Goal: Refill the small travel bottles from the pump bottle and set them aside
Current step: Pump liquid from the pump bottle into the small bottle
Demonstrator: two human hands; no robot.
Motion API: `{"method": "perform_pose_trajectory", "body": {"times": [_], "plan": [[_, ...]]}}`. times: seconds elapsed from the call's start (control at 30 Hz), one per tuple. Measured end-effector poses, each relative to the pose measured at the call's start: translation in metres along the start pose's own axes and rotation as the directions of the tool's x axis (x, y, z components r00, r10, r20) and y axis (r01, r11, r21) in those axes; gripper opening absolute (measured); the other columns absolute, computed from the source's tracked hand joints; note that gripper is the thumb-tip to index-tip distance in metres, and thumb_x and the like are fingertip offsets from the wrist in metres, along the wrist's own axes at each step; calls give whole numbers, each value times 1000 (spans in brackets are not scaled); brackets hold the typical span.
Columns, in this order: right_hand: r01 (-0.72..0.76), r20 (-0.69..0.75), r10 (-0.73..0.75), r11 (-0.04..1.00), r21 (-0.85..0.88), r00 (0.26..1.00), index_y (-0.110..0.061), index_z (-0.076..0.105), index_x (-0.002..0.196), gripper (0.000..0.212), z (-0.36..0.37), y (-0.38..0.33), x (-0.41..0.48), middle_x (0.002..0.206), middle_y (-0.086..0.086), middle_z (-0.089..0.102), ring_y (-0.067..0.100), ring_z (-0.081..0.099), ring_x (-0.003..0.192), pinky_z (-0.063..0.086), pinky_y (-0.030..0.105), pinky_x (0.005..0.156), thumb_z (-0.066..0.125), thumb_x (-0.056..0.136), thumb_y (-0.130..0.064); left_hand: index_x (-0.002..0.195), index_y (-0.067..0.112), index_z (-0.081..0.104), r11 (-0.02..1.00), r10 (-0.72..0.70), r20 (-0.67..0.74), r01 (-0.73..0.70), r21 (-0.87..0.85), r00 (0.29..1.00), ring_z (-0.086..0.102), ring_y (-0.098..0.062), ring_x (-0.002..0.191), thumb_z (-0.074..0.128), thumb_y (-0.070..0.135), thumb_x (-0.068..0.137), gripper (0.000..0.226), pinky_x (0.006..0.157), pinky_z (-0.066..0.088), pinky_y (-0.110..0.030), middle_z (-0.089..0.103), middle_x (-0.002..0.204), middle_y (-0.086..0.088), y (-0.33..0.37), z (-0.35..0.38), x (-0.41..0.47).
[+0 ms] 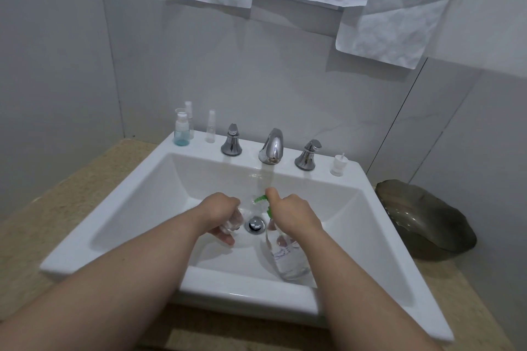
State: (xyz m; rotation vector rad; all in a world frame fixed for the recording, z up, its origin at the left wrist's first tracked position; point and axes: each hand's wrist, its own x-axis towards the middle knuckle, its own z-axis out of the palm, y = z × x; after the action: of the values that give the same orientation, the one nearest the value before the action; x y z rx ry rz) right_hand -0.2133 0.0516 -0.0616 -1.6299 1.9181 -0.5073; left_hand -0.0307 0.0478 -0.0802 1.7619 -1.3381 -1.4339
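Over the white sink (122, 202), my right hand (293, 215) grips a clear pump bottle (288, 259) with a green pump head (261, 199); my thumb rests on the pump. The nozzle points left toward a small clear travel bottle (235, 218) held in my left hand (221, 215), just above the drain (254, 224). On the sink's back ledge at the left stand a small bottle with blue liquid (181, 129) and two small clear spray bottles (210, 130), one (188, 111) behind the blue one. A small white cap or pump part (338, 165) sits on the ledge at the right.
A chrome faucet (271, 147) with two handles (231, 140) (308, 155) stands at the back of the sink. A dark shell-shaped dish (425, 219) lies on the beige counter (71, 194) to the right. Crumpled white paper sheets (393, 11) hang on the wall above.
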Motion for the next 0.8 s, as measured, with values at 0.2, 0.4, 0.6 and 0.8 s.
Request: {"method": "perform_pose_trajectory", "body": {"times": [0.2,0.4,0.6,0.8], "plan": [[1,6,-1,1000,6,1000,-10,72,88,76,0,1,0,88,0,77,23,67,85,58,41,87,26,71,-68,94,-6,68,1000,-11,25,11,27,1000,64,-38,51,43,25,106,42,78,63,-55,62,86,-21,-1,1,2],[-26,1,26,999,-32,1000,-15,68,96,94,0,2,-2,90,1,77,24,70,85,57,39,84,18,74,-92,94,-6,68,1000,-9,-18,9,-22,1000,66,-39,51,43,26,107,42,69,64,-46,67,93,-23,2,1,1],[-24,-4,24,998,-57,1000,-17,66,97,94,0,2,-2,90,2,77,25,70,85,57,39,86,17,73,-94,101,-9,68,999,-8,-18,7,-31,1000,66,-39,53,43,25,106,42,66,64,-45,67,92,-22,2,1,-1],[-10,13,10,999,-50,1000,-18,64,98,71,-2,1,-4,80,-1,78,26,69,89,56,41,90,25,87,-76,102,-10,68,1000,-4,-17,3,-31,1000,67,-41,56,43,25,106,43,65,63,-44,68,96,-23,3,0,-3]]}}
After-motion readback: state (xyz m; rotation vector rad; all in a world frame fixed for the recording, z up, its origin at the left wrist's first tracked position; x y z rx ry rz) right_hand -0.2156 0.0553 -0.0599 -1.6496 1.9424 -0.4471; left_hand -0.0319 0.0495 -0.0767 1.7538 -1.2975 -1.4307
